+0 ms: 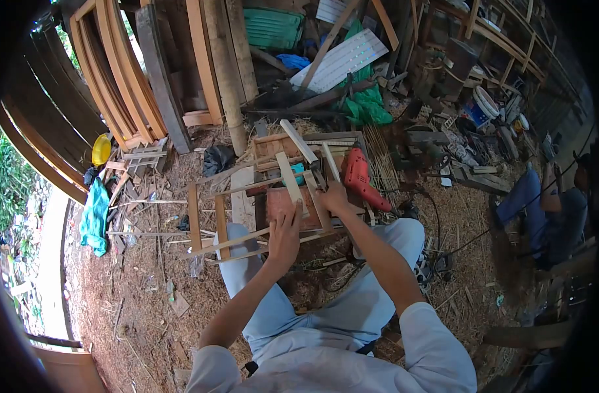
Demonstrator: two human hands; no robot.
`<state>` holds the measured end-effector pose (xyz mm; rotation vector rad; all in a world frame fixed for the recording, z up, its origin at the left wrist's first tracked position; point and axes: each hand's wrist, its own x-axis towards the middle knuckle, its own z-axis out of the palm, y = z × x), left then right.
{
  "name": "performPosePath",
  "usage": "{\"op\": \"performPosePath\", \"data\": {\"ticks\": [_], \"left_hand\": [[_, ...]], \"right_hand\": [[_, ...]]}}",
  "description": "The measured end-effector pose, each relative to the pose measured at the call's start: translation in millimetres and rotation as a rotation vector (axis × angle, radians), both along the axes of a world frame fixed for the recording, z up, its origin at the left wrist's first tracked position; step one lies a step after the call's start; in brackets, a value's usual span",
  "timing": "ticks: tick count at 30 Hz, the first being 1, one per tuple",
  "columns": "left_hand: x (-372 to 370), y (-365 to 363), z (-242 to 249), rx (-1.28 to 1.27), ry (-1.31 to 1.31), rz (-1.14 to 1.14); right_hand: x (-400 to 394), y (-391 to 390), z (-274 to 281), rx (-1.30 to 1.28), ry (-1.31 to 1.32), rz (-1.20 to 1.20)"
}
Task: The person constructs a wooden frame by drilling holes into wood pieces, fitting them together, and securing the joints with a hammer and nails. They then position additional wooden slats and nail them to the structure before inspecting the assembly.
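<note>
My left hand (285,234) rests over the lower end of a pale wooden slat (287,171), fingers bent against the wood. The slat is part of a loose wooden framework of thin strips (224,219) lying across my left knee and the low bench. My right hand (334,199) is closed around a dark tool (318,175) whose kind I cannot make out; it points up toward another pale slat (299,141). Just right of that hand lies a red power drill (359,173) on its side. A reddish board (283,204) sits beneath the slats, with a small teal item (293,174) behind it.
Wood shavings and scraps cover the ground (149,288). Wooden frames (119,72) lean at the back left, near a teal cloth (93,216). Green plastic sheeting (368,105) lies behind the bench. A black cable (437,223) runs on the right, where another person (548,209) sits.
</note>
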<state>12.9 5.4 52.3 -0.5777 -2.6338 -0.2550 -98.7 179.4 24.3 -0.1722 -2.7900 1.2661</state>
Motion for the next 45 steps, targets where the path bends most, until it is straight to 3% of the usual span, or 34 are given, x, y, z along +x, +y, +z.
{"op": "performPosePath", "data": {"ticks": [7,9,13,16,19,21,26,28,32,34,36,37,39,42,45], "left_hand": [[5,0,-45,-0.043,-0.047,0.087],[4,-2,-53,-0.044,0.029,0.048],[2,-3,-42,0.077,-0.070,0.067],[1,-10,-26,0.117,-0.091,0.049],[-3,-12,-27,0.119,-0.031,0.130],[-10,-16,-39,0.126,0.078,0.112],[-19,-21,-47,0.170,0.012,0.083],[-19,-23,-47,0.175,-0.008,0.074],[-16,-20,-52,0.193,0.026,0.077],[-12,-21,-50,0.258,-0.025,0.083],[-8,-28,-45,0.171,-0.324,-0.031],[-9,-31,-44,0.173,-0.317,-0.032],[-11,-36,-44,0.065,-0.302,-0.276],[-15,-39,-46,-0.065,-0.143,-0.377],[-18,-37,-41,-0.128,-0.180,-0.393]], "right_hand": [[-3,-3,21,0.187,0.057,-0.029],[-18,8,13,0.084,0.069,0.077],[-74,18,-2,0.147,0.025,0.035],[-109,13,5,-0.068,0.168,-0.026],[-134,9,19,-0.004,-0.054,-0.083],[-139,4,18,0.079,-0.073,-0.017],[-141,-8,19,0.188,-0.120,0.123],[-142,-13,14,0.145,0.013,0.114],[-143,-4,20,0.137,-0.049,0.082],[-135,7,24,-0.117,-0.103,0.041],[-112,21,36,-0.117,-0.135,0.049],[-100,27,41,-0.119,-0.165,0.058],[-79,36,36,-0.134,-0.105,0.063],[-54,48,23,-0.217,-0.024,0.067],[-27,54,29,-0.259,0.033,0.060]]}}
